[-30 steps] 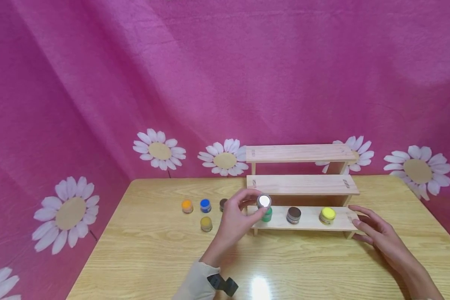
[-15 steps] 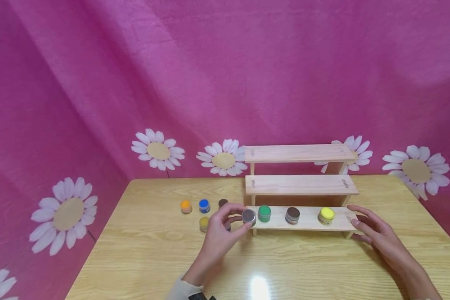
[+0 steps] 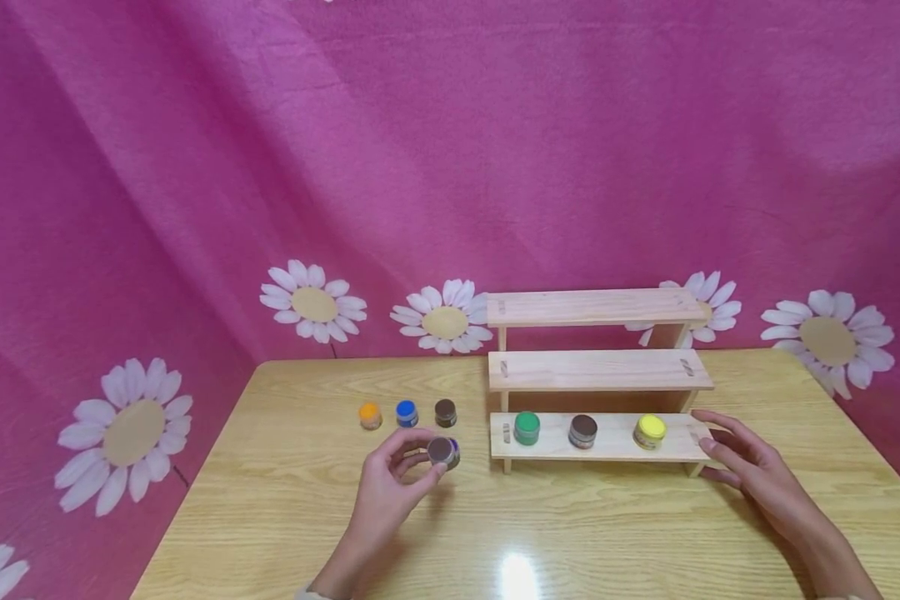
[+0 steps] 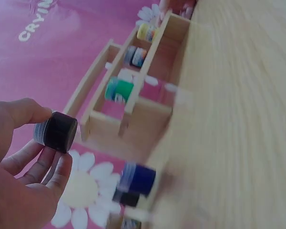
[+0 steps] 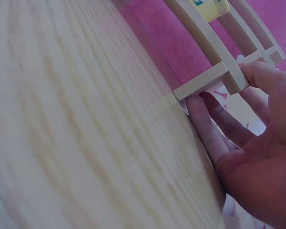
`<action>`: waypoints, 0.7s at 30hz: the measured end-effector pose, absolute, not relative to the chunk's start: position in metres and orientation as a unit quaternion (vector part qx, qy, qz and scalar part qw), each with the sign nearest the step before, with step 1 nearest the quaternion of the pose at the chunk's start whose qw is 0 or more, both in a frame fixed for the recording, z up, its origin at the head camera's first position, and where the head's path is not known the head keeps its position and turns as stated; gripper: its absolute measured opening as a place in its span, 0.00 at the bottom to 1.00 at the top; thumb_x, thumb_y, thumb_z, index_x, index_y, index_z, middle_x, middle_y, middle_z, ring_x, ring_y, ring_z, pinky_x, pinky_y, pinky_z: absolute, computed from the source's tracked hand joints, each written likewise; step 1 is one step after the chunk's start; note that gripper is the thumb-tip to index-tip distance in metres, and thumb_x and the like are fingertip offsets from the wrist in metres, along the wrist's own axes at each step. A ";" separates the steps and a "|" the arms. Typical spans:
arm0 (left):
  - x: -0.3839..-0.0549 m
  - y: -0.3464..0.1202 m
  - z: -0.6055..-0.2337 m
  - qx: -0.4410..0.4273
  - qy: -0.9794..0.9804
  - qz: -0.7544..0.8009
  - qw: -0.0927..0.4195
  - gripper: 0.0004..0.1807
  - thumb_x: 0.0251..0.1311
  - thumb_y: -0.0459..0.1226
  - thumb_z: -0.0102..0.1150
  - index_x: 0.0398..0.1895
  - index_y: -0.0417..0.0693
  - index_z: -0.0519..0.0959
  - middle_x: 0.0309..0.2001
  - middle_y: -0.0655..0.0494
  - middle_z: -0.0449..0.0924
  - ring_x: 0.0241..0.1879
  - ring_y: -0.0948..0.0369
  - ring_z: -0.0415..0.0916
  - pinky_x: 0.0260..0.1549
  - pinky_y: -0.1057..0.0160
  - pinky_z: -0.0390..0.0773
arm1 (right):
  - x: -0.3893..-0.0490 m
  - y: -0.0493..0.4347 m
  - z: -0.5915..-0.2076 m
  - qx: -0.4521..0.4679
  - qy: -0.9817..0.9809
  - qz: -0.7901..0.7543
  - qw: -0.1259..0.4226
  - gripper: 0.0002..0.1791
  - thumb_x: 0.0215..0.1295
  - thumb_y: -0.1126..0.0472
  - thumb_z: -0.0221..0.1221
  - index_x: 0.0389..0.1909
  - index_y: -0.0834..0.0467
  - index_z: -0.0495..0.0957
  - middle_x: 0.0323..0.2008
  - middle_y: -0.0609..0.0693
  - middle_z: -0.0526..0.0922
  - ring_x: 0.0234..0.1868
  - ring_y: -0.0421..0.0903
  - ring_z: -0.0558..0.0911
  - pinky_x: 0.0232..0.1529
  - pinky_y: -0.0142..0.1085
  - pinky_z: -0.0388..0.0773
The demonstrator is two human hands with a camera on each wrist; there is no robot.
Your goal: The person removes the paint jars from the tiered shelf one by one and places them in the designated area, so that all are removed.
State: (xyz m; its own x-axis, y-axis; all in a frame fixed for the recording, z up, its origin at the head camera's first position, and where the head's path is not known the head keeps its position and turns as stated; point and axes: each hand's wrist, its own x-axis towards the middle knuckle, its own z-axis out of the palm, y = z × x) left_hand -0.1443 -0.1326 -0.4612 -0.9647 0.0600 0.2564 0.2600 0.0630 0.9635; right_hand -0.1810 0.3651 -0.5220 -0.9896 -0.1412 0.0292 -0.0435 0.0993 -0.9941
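Dark jar (image 4: 58,132) — flat end up | axis near upright | above table (image 3: 607,533)

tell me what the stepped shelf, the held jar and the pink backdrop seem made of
Stepped shelf: pale, matte wood, by its faint grain. Held jar: smooth, likely plastic, by its translucent ridged lid; dark body could be glass. Backdrop: likely matte fabric, by its soft folds.

A pale cuff (image 3: 312,595) shows behind the left hand (image 3: 387,485), which is bare like the right hand (image 3: 761,473), both with slim fingers (image 5: 207,126).
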 end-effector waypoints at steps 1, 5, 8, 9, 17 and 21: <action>-0.144 -0.137 -0.463 -0.102 -0.728 -0.674 0.078 0.21 0.53 0.20 0.71 0.51 0.38 0.81 0.51 0.47 0.82 0.54 0.51 0.80 0.56 0.56 0.82 | -0.181 0.365 -0.522 -0.063 0.741 -0.667 0.036 0.27 0.81 0.61 0.52 0.77 0.53 0.64 0.54 0.37 0.77 0.49 0.33 0.82 0.45 0.34 0.87; -0.143 -0.152 -0.469 -0.080 -0.732 -0.670 0.090 0.21 0.53 0.20 0.71 0.50 0.39 0.81 0.51 0.47 0.82 0.55 0.50 0.79 0.56 0.57 0.82 | -0.180 0.364 -0.524 -0.065 0.742 -0.667 0.035 0.27 0.81 0.61 0.52 0.77 0.53 0.63 0.54 0.37 0.77 0.49 0.33 0.82 0.45 0.34 0.87; -0.144 -0.162 -0.474 -0.068 -0.734 -0.669 0.094 0.20 0.54 0.20 0.70 0.51 0.38 0.81 0.51 0.46 0.82 0.55 0.50 0.79 0.56 0.58 0.82 | -0.180 0.364 -0.524 -0.066 0.741 -0.667 0.036 0.27 0.81 0.61 0.52 0.77 0.54 0.63 0.54 0.37 0.77 0.49 0.33 0.82 0.46 0.34 0.87; -0.144 -0.165 -0.475 -0.063 -0.736 -0.667 0.096 0.20 0.54 0.19 0.70 0.50 0.38 0.81 0.51 0.45 0.82 0.54 0.51 0.80 0.56 0.59 0.82 | -0.180 0.365 -0.524 -0.066 0.742 -0.666 0.037 0.27 0.81 0.61 0.52 0.77 0.54 0.63 0.55 0.37 0.77 0.50 0.33 0.82 0.46 0.34 0.87; -0.152 -0.191 -0.490 -0.037 -0.751 -0.652 0.102 0.19 0.54 0.19 0.70 0.50 0.33 0.81 0.49 0.40 0.83 0.51 0.55 0.83 0.54 0.61 0.83 | -0.181 0.367 -0.522 -0.068 0.747 -0.660 0.036 0.27 0.81 0.61 0.51 0.77 0.53 0.63 0.55 0.35 0.76 0.50 0.32 0.82 0.46 0.33 0.86; -0.156 -0.201 -0.491 -0.019 -0.745 -0.658 0.107 0.19 0.54 0.19 0.69 0.50 0.30 0.81 0.49 0.37 0.82 0.50 0.57 0.83 0.53 0.62 0.84 | -0.181 0.367 -0.522 -0.068 0.749 -0.658 0.036 0.27 0.81 0.61 0.51 0.77 0.53 0.63 0.55 0.35 0.76 0.50 0.32 0.82 0.46 0.33 0.86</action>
